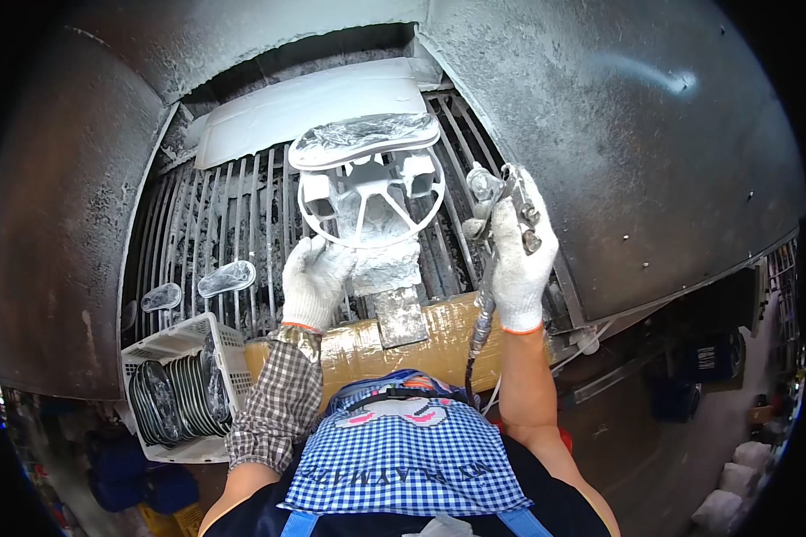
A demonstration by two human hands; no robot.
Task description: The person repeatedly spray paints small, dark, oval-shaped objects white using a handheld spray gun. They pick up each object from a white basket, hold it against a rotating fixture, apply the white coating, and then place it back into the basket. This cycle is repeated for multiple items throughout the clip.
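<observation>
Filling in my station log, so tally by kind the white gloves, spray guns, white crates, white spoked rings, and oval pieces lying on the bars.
White gloves: 2
Spray gun: 1
White crate: 1
White spoked ring: 1
Loose oval pieces: 2
Total: 7

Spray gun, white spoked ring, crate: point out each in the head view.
Spray gun [485,185]: head view, on its rounded metal knob.
White spoked ring [372,186]: head view, on its hub.
Crate [232,353]: head view, on its right side wall.
</observation>
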